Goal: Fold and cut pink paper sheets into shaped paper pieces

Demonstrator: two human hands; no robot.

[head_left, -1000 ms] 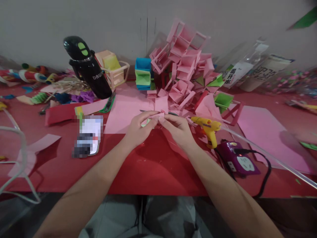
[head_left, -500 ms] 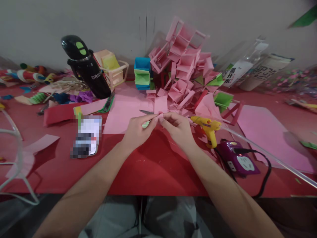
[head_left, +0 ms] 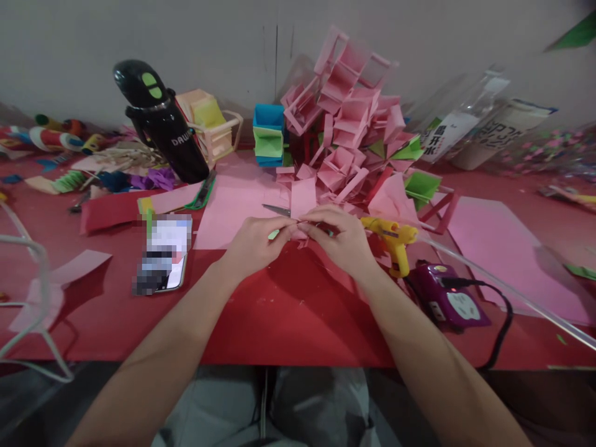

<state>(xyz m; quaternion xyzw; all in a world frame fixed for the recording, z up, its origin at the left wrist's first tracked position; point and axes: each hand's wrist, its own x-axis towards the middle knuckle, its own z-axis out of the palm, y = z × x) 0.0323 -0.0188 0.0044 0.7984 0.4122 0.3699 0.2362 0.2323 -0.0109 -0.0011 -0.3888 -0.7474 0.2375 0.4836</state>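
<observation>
My left hand and my right hand meet fingertip to fingertip over the front edge of the pink sheets. Both are closed in a pinch on a small piece of pink paper, mostly hidden by the fingers. Just behind them lies a pink paper strip. Scissors point out from behind my left hand, with a bit of green showing below it. Right of my right hand rests a yellow glue gun with a long clear glue stick in its back.
Pink folded-paper pieces are heaped against the wall. A black bottle and a phone are on the left. A purple power socket with a black cord sits at right, near pink sheets. White tubing stands far left.
My fingers have shifted slightly on the small pink paper, which now shows below the fingertips rather than above. My right hand has turned a little further over it.
</observation>
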